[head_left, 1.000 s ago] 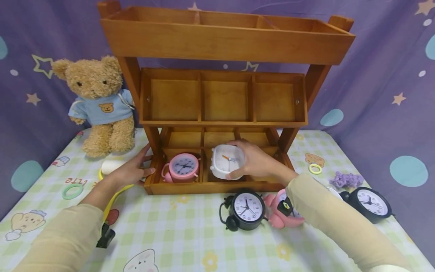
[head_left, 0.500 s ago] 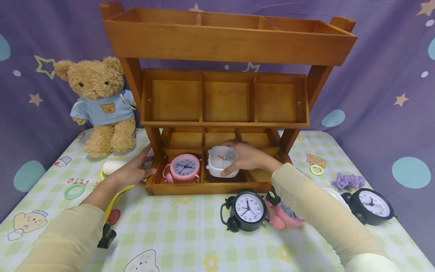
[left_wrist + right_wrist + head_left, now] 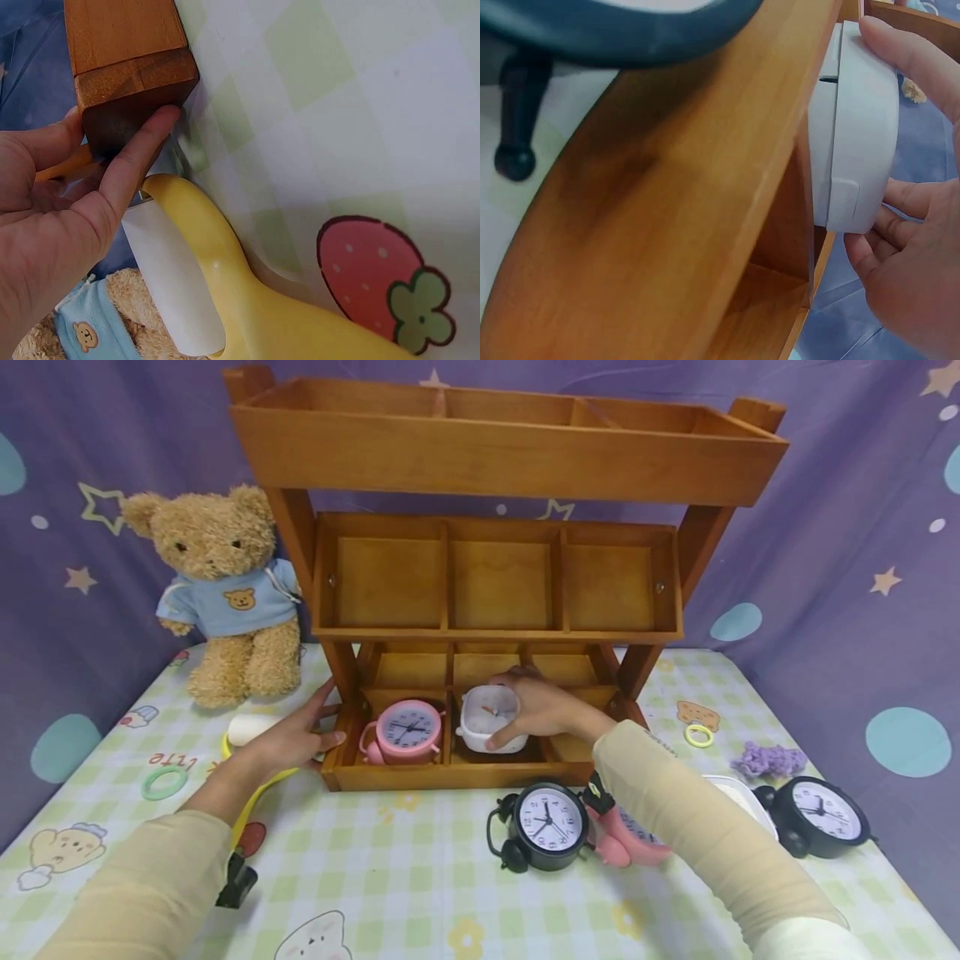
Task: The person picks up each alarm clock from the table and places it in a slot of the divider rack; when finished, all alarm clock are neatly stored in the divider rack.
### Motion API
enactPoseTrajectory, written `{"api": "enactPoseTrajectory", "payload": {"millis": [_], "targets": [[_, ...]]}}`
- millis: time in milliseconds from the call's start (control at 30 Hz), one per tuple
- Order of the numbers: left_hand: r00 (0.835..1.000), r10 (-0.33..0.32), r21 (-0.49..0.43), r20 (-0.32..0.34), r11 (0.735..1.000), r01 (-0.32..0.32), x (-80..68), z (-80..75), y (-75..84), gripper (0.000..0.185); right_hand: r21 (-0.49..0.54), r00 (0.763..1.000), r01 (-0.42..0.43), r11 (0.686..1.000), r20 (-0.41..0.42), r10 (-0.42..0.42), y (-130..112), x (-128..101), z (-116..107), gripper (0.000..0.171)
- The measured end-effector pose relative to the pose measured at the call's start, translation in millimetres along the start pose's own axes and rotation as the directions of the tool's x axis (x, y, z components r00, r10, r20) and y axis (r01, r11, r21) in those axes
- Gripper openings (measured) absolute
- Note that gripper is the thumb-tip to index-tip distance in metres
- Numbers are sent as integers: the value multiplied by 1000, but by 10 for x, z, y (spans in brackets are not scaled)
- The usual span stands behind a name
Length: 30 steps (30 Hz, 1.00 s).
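Observation:
My right hand (image 3: 542,703) grips a white square alarm clock (image 3: 489,714) with an orange hand on its dial. The clock sits in the bottom row's middle compartment, leaning back. In the right wrist view, the thumb is on one side of the clock's white casing (image 3: 862,127) and the fingers are on the opposite side. A pink round alarm clock (image 3: 408,732) occupies the left compartment. With fingers spread, my left hand (image 3: 296,735) touches the left end of the wooden shelf (image 3: 495,635); the left wrist view shows its digits against the wooden end (image 3: 139,97).
A black twin-bell clock (image 3: 547,822) and a pink clock (image 3: 630,839) lie before the shelf. Farther right are another black clock (image 3: 821,810), a white-rimmed item (image 3: 742,797) and a purple scrunchie (image 3: 768,760). A yellow-handled white roller (image 3: 172,277) lies by the left hand. A teddy bear (image 3: 217,593) sits behind.
The right hand has moved the white clock slightly left and deeper into the middle compartment. The left hand keeps its place at the shelf's end.

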<state>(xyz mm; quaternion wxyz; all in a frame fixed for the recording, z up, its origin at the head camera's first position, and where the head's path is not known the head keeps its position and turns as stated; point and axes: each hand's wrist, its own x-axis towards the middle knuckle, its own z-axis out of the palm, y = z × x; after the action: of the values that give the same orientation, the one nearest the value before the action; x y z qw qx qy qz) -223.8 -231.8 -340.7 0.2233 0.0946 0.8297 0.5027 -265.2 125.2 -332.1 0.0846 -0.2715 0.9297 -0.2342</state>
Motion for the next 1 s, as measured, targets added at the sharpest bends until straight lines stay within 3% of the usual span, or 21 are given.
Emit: {"api": "enactPoseTrajectory", "payload": {"millis": [333,600,833,1000], "targets": [[1000,-2,7,-3,1000,2,10,-6,-17,92,-13,998,13,1000,57,-12,0,21,34,96],[1000,-5,17,-2,1000,5,12,-5,-15,92,-33,999,11,999,48,-9,-11,46,61,97],[1000,-19,22,4,1000,19,10,-11,1,92,-24,997,44,999,65,-42,-40,48,33,67],[1000,-17,16,7,1000,17,7,-8,6,92,-16,994,29,999,105,-27,-63,46,14,83]]}}
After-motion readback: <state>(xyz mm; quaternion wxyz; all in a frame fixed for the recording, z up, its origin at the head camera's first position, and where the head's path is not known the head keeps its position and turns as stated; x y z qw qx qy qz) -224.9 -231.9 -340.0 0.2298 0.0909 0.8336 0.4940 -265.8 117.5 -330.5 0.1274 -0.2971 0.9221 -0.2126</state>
